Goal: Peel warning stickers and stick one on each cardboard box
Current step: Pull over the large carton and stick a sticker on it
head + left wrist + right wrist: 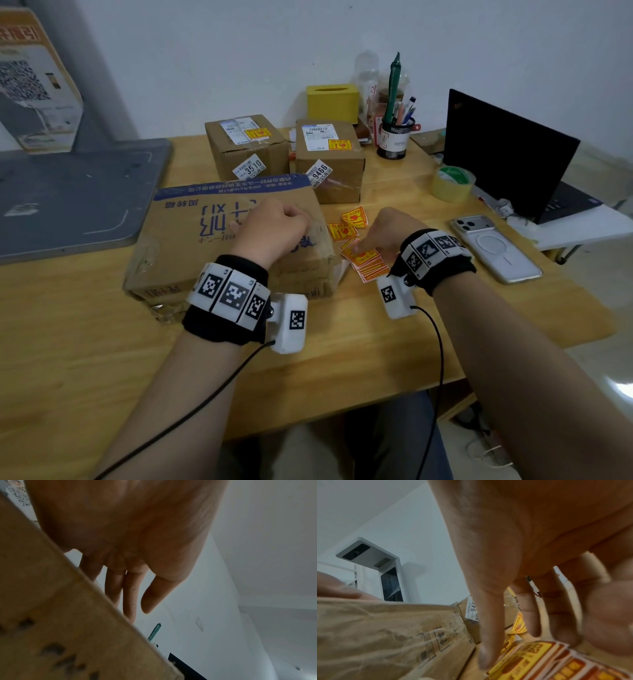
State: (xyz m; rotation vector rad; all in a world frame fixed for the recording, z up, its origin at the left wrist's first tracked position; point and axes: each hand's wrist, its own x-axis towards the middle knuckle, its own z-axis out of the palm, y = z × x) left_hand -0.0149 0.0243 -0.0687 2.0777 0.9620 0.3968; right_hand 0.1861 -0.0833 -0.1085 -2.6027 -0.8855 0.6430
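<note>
A large flat cardboard box (191, 240) with blue print lies in front of me. My left hand (274, 222) rests on its top right part, its fingers (128, 599) reaching down onto the cardboard (51, 615) and holding nothing. Right of the box lies a fanned stack of yellow-and-red warning stickers (364, 263). My right hand (363, 245) reaches down on it; its fingertips (556, 635) touch the top sticker (539, 660) and the thumb stands at the stack's left edge. Two smaller boxes (246, 147) (329, 157) at the back each carry a yellow sticker on top.
Two loose stickers (349, 224) lie behind the stack. A phone (496, 246), a tape roll (452, 183) and an open laptop (507, 150) sit to the right. A pen holder (394, 137) and yellow tissue box (332, 101) stand at the back; a grey platform (68, 198) fills the left.
</note>
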